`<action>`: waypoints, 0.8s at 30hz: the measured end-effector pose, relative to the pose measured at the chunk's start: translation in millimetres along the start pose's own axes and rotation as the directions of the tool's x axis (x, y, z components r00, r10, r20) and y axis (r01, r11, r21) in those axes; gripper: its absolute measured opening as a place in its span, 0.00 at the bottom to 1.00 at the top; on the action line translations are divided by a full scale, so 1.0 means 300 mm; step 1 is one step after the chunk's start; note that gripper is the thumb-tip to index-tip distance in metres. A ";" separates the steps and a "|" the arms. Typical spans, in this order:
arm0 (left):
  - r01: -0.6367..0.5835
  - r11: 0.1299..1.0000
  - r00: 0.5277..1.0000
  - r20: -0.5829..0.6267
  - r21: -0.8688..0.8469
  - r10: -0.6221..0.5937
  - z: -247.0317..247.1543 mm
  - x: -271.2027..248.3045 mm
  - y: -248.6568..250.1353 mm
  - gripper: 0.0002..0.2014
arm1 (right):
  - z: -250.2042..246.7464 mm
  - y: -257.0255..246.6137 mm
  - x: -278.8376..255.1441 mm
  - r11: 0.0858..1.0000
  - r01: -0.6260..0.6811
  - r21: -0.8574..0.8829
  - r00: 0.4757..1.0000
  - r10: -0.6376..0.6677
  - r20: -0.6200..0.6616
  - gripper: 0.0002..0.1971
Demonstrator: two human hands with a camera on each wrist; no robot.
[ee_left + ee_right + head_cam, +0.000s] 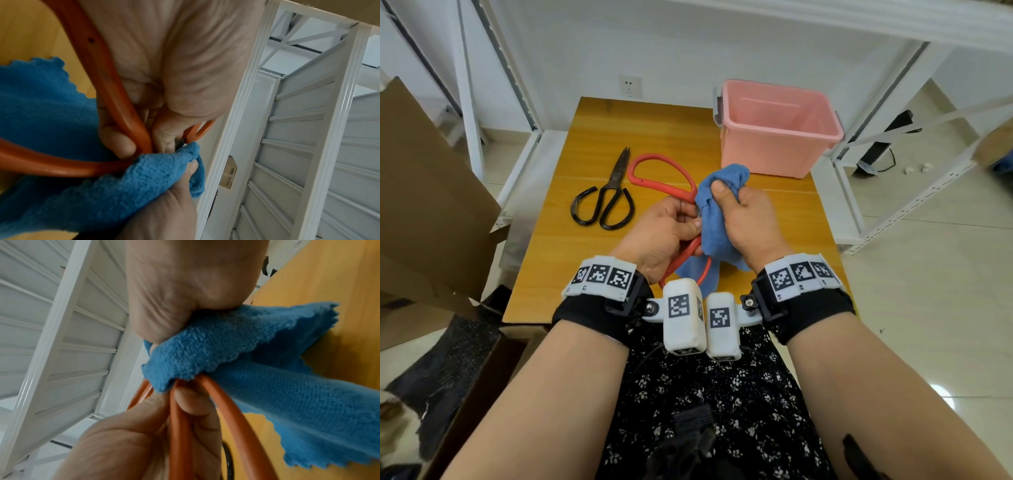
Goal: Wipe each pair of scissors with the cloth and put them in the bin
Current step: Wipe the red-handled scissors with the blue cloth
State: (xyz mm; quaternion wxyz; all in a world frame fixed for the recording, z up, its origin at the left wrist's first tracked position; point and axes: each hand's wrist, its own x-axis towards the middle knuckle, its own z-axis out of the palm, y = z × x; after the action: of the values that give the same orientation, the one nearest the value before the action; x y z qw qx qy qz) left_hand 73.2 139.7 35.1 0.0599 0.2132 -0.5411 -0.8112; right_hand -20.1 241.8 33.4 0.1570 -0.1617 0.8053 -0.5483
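Blades of the red scissors are out of sight, wrapped up in the blue cloth where the two hands meet; only the big red handle loops show, one sticking out ahead of the left hand, one trailing back under the wrists. Left hand is clamped around the handles near the pivot, fingers curled tight. Right hand is bunched around the cloth, thumb on top, squeezing it over the scissors. Ahead of the right hand sits the pink bin on the wooden surface, and what shows of its inside is bare pink plastic; the near part of its floor is hidden by the front wall. Left of the left hand, the black scissors lie flat, blades closed, untouched. Left wrist view gets in close: a sliver of dark metal at the pivot just peeks between thumb and cloth, which the head view cannot resolve. Right wrist view shows the cloth's scalloped edge hanging loose below the grip
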 end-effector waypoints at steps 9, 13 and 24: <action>0.004 0.999 1.000 -0.020 0.040 -0.004 -0.030 0.013 -0.004 0.05 | -0.034 0.013 -0.018 0.938 -0.126 0.321 0.980 0.068 0.187 0.23; 0.003 0.998 0.999 -0.048 0.060 0.000 -0.039 0.017 0.006 0.05 | -0.048 0.036 -0.015 0.812 -0.234 0.534 0.962 0.114 0.248 0.21; -0.009 0.999 1.000 -0.017 0.040 0.010 -0.049 0.012 0.018 0.06 | -0.080 0.063 -0.014 0.579 -0.392 0.715 0.912 0.140 0.386 0.22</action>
State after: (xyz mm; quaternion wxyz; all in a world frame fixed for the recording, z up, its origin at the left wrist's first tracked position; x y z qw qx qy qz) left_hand 75.4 123.8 34.2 0.0642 0.2190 -0.5578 -0.7980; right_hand -28.3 270.0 24.4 0.4078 -0.0312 0.4705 -0.7819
